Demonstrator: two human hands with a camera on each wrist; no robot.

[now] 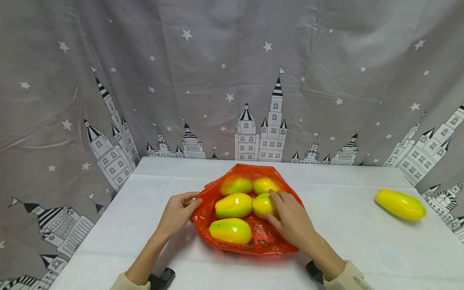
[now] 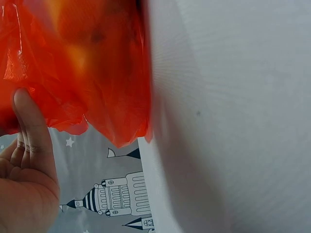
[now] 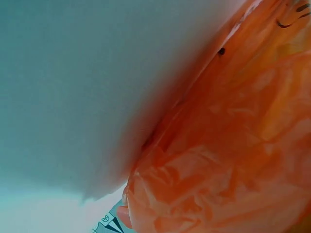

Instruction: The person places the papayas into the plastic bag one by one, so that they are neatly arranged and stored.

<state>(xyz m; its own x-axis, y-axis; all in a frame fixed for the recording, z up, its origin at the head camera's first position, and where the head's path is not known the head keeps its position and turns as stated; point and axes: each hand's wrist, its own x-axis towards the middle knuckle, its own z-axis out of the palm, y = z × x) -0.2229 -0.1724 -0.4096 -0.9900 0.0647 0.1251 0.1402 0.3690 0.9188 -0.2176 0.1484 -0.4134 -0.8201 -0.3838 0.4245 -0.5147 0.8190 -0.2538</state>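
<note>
An open red plastic bag [image 1: 262, 235] lies in the middle of the table with several yellow-green papayas [image 1: 233, 205] in it. My left hand [image 1: 178, 211] pinches the bag's left rim between thumb and fingers; its thumb shows against the red film [image 2: 107, 92] in the left wrist view. Reaching in over the right rim, my right hand [image 1: 291, 217] grips a papaya [image 1: 264, 205] at its right end. Some of its fingertips are hidden behind the fruit. Only the bag's wrinkled side [image 3: 218, 160] fills the right wrist view, and the fingers do not show there.
Another papaya [image 1: 400, 204] lies alone on the right side of the white-covered table [image 1: 337, 193]. Behind the table hangs a grey curtain [image 1: 203, 72] printed with castles and stars.
</note>
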